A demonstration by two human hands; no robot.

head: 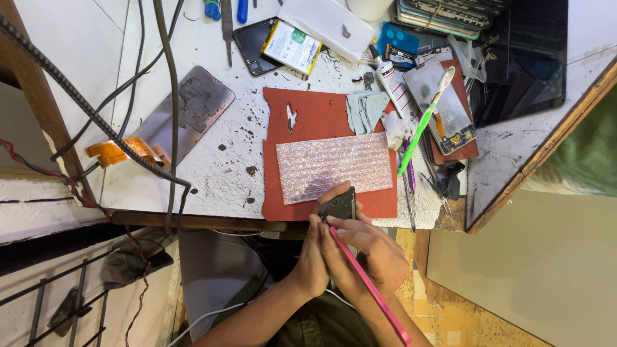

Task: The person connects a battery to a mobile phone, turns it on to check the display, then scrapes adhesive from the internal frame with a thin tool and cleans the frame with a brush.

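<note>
A white worktop (212,160), scratched and spotted with dark stains, fills the view, with a wooden edge along its near side and yellow floor below on the right. At its left, black cables (170,96) trail past an orange tape roll (119,153) and a bare metal phone back (186,112). In the middle lies a red mat (308,115) bearing a sheet of bubble wrap (334,166); a green toothbrush (424,122) rests to its right among phone parts. At the mat's near edge, the left hand (315,257) is clamped round a small dark phone part (339,207), held just over the table edge. The right hand (376,250), pressed against the left, grips what looks like a pink toothbrush (373,289), its tip touching the part
</note>
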